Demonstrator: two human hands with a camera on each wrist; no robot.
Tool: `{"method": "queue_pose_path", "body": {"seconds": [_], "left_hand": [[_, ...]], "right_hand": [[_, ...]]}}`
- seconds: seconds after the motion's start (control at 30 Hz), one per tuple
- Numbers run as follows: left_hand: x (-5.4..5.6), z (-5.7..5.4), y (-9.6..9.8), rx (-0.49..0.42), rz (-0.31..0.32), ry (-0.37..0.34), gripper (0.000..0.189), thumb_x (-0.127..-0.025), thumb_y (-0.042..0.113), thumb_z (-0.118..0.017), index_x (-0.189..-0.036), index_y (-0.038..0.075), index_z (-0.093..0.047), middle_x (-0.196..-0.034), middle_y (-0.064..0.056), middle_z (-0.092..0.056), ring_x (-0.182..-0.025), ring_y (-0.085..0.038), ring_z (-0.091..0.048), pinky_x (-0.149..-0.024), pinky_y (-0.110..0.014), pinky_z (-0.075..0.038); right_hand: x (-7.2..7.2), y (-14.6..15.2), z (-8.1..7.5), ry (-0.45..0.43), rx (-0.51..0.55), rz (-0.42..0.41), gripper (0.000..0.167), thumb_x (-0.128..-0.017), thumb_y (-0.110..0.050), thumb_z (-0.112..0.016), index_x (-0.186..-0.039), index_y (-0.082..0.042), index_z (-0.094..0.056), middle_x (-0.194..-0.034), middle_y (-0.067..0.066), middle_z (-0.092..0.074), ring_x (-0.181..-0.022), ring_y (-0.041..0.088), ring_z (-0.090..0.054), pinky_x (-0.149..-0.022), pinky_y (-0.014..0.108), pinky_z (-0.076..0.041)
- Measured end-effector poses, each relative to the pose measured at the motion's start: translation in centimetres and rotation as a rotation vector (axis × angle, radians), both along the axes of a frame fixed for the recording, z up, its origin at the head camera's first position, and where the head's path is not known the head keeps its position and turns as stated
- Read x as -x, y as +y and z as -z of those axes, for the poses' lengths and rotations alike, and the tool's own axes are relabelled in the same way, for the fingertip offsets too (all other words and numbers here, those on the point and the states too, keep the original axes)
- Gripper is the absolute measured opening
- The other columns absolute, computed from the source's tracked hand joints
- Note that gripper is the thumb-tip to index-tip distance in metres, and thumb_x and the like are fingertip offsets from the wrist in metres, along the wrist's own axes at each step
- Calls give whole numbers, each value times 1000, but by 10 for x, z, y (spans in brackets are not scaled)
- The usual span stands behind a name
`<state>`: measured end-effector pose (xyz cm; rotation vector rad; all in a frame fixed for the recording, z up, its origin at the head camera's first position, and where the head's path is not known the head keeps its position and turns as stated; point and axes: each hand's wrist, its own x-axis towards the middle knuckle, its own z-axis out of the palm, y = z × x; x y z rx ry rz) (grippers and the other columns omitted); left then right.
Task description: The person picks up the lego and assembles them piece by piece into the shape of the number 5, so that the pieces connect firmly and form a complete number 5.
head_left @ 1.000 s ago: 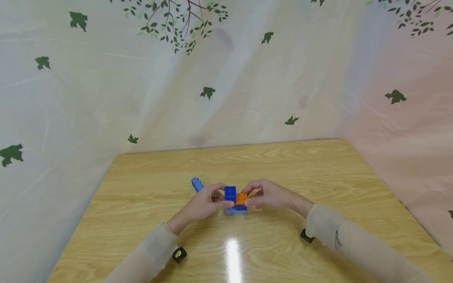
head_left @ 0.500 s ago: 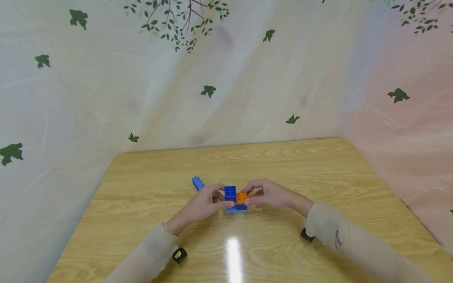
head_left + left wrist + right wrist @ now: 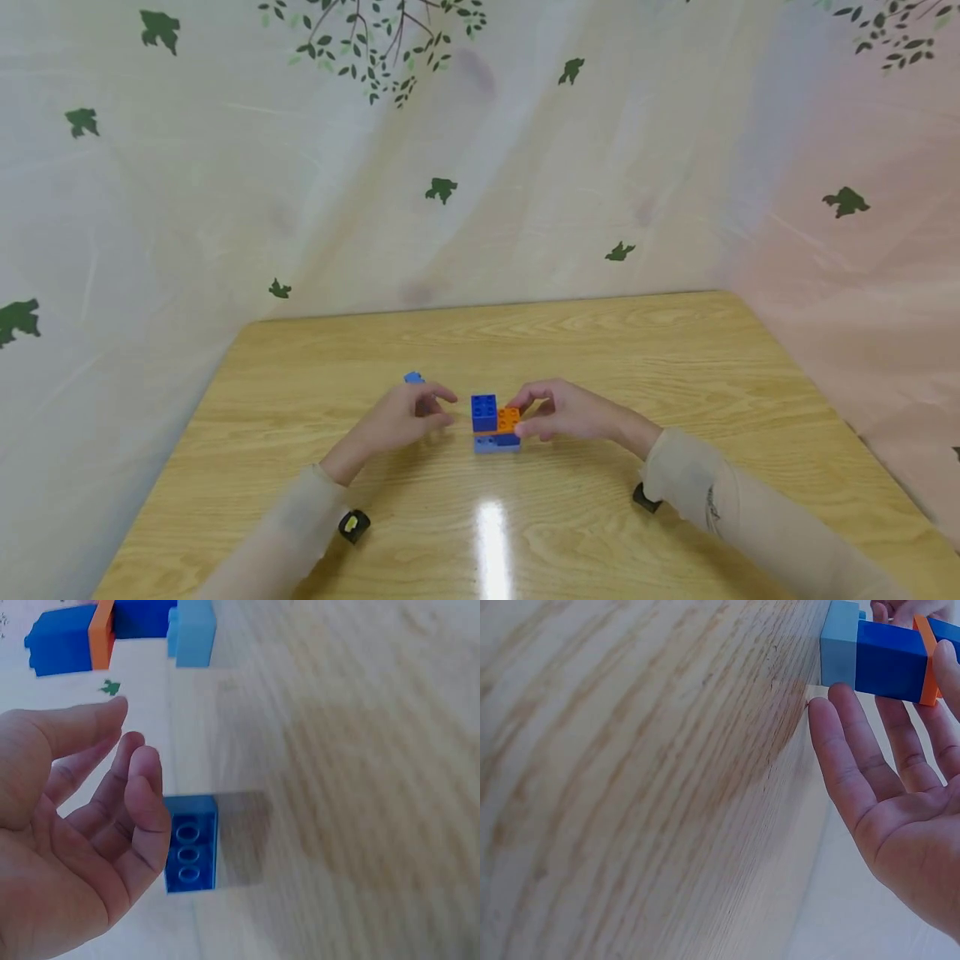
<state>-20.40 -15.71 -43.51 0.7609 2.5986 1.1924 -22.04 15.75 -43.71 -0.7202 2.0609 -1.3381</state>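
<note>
A small stack of toy building bricks stands on the table: a light blue brick (image 3: 487, 447) at the bottom, a dark blue brick (image 3: 890, 660) over it, a thin orange brick (image 3: 509, 418) above that, and another dark blue brick (image 3: 483, 412) on top at the left. My right hand (image 3: 573, 411) pinches the orange brick at its right end between thumb and index finger. My left hand (image 3: 393, 421) hovers left of the stack, fingers loosely bent, holding nothing. Beyond it lies a loose blue brick (image 3: 191, 855), its hollow underside facing the left wrist camera; the hand partly covers it in the head view.
The wooden table (image 3: 600, 350) runs back to a pale cloth backdrop (image 3: 525, 167) printed with leaves and birds. A black wrist device (image 3: 354, 526) sits under the left sleeve, another black device (image 3: 646, 497) under the right.
My left hand has let go of the stack and moved left, now covering more of the loose blue brick. My right hand keeps its pinch on the orange brick.
</note>
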Motion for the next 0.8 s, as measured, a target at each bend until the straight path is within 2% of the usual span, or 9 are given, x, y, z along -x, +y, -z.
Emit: {"method": "queue_pose_path", "body": {"seconds": [0.2,0.3,0.43,0.5,0.53,0.6,0.7,0.77,0.8], "left_hand": [[9,-5,-15,-28,-176,16,27,-97,16,-71,-120,4,-69,-93,-2,-66,-75,-19,-61,-67,-32,-52],[13,-3,-21,-19,-213,28,35,-97,17,-72,-126,0,-65,-102,-10,-64,-76,-19,-59,-68,-30,-51],[19,3,-26,7,-222,-9,52,-96,21,-73,-139,-2,-55,-127,-23,-55,-62,-13,-51,-58,-26,-47],[20,5,-28,21,-229,-40,63,-95,26,-74,-145,-1,-48,-139,-28,-47,-56,-14,-46,-56,-29,-45],[21,6,-28,32,-233,-49,67,-95,29,-75,-148,0,-45,-143,-29,-44,-56,-16,-45,-60,-32,-46],[21,8,-29,57,-234,-50,73,-94,33,-75,-151,1,-41,-149,-29,-40,-74,-20,-56,-77,-41,-51],[23,10,-29,71,-221,-47,76,-95,34,-74,-152,-2,-39,-147,-27,-45,-85,-26,-55,-95,-48,-45],[24,10,-28,68,-210,-67,76,-96,33,-72,-152,-5,-36,-132,-25,-59,-83,-24,-60,-92,-46,-48],[25,11,-28,62,-208,-86,77,-97,32,-71,-153,-6,-34,-124,-24,-64,-72,-23,-60,-85,-44,-49]], "right_hand": [[1,1,1,2,5,-7,30,-96,-25,-73,-123,-12,-66,-127,7,-62,-98,31,-68,-77,45,-59],[1,1,1,2,4,-7,30,-96,-25,-73,-123,-13,-67,-127,6,-62,-96,32,-68,-77,45,-59],[1,2,1,-6,2,-4,31,-96,-25,-74,-123,-12,-67,-129,7,-61,-96,33,-68,-78,46,-59],[1,2,1,-7,5,-5,31,-96,-26,-73,-123,-12,-66,-130,7,-61,-97,33,-68,-79,47,-59],[1,2,1,-5,5,-5,31,-96,-26,-73,-123,-12,-66,-130,7,-61,-96,33,-68,-79,47,-59],[1,2,1,3,3,-10,31,-96,-25,-73,-124,-12,-66,-131,7,-61,-95,33,-67,-78,47,-59],[1,3,0,13,0,-15,31,-97,-24,-72,-124,-12,-66,-132,7,-61,-94,34,-67,-78,47,-59],[1,3,0,16,-4,-18,31,-97,-24,-72,-125,-12,-66,-133,6,-60,-93,34,-67,-78,46,-59],[1,3,-1,17,-4,-18,31,-97,-24,-72,-125,-12,-66,-132,7,-60,-94,34,-68,-78,46,-59]]}}
